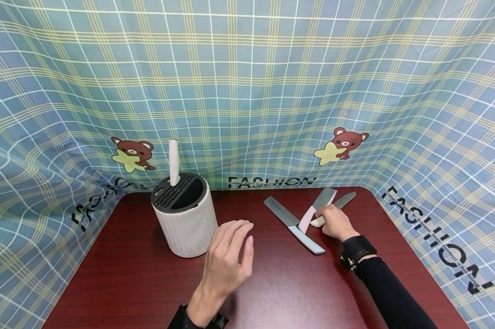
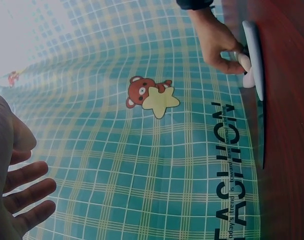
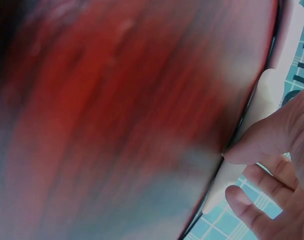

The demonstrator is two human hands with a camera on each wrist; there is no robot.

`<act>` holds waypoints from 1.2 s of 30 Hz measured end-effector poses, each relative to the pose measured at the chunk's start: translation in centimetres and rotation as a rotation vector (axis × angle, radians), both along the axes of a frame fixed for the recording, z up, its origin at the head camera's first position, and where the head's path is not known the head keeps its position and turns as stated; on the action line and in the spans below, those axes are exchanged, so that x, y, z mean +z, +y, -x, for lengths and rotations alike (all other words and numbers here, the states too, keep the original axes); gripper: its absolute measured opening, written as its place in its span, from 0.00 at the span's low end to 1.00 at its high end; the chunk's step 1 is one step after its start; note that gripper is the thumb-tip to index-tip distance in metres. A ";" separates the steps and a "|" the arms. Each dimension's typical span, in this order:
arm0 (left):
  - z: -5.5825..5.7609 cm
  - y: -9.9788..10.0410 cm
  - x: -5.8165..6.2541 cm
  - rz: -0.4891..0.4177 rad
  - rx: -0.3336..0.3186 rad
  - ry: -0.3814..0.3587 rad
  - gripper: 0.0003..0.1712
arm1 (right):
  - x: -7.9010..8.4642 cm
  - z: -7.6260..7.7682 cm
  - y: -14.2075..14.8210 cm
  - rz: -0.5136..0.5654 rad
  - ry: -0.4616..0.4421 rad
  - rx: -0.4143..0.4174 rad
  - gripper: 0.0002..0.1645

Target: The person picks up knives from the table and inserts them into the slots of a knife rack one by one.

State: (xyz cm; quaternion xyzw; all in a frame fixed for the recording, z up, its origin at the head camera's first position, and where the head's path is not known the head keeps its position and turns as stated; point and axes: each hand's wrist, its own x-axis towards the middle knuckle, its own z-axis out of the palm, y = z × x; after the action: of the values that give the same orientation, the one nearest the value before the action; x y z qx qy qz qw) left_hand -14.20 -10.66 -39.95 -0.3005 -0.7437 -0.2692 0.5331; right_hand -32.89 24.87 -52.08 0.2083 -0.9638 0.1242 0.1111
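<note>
At the table's right, my right hand (image 1: 334,222) pinches the cream handle of a kitchen knife (image 1: 346,198), its blade lying toward the back right. In the right wrist view, the thumb and fingers lie on either side of this cream handle (image 3: 264,97). Beside it are a pink-handled knife (image 1: 307,219) with a broad blade and a cleaver with a light blue handle (image 1: 307,241), partly overlapping. My left hand (image 1: 228,256) hovers over the table's middle, fingers relaxed and holding nothing. In the left wrist view its fingers (image 2: 29,195) are spread apart.
Left of centre stands a white ribbed knife block (image 1: 190,230) with a black slotted top. One white-handled knife (image 1: 174,162) stands upright in it. A checked cloth (image 1: 247,105) hangs round the back and sides of the dark red table (image 1: 120,269).
</note>
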 end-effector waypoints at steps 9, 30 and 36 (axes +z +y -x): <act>0.0 -0.1 -0.1 -0.007 0.003 0.000 0.13 | 0.3 -0.2 -0.1 -0.038 0.020 0.008 0.24; -0.1 -0.4 -0.3 -0.008 0.007 -0.004 0.13 | -0.2 -0.5 0.0 -0.010 -0.068 -0.001 0.24; 0.0 -0.6 -0.2 -0.008 0.008 -0.002 0.13 | -0.2 -0.4 0.0 -0.020 -0.062 0.018 0.24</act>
State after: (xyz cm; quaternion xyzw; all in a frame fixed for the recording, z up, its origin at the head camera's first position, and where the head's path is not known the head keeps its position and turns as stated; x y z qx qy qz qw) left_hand -14.20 -11.21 -40.20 -0.2950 -0.7442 -0.2705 0.5347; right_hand -32.50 24.82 -52.27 0.2140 -0.9661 0.1220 0.0778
